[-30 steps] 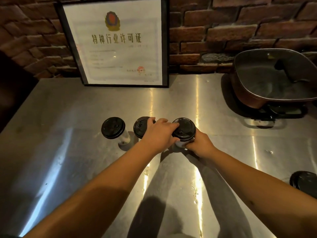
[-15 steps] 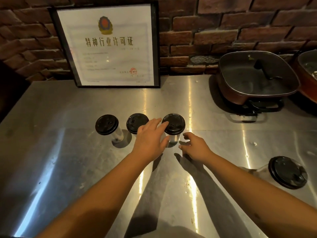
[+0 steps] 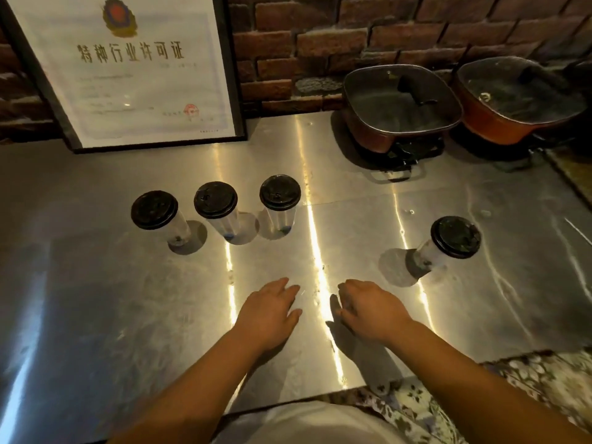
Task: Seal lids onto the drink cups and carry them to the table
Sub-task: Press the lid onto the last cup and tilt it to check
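Note:
Three clear drink cups with black lids stand in a row on the steel counter [image 3: 96, 315]: the left cup [image 3: 154, 210], the middle cup [image 3: 215, 200] and the right cup [image 3: 280, 192]. A fourth lidded cup [image 3: 455, 233] stands apart at the right. My left hand [image 3: 269, 310] and my right hand [image 3: 368, 307] hover side by side low over the counter, nearer to me than the cups. Both have relaxed fingers and hold nothing. Neither hand touches a cup.
A framed certificate [image 3: 134, 68] leans on the brick wall at the back left. Two lidded electric pots [image 3: 400, 104] [image 3: 519, 97] sit at the back right. The counter's near edge [image 3: 320, 397] runs just in front of my body, with patterned floor [image 3: 480, 395] below.
My hands let go of the right cup of the row and drew back toward me. The view pulled back and to the right, showing the fourth cup and a second pot.

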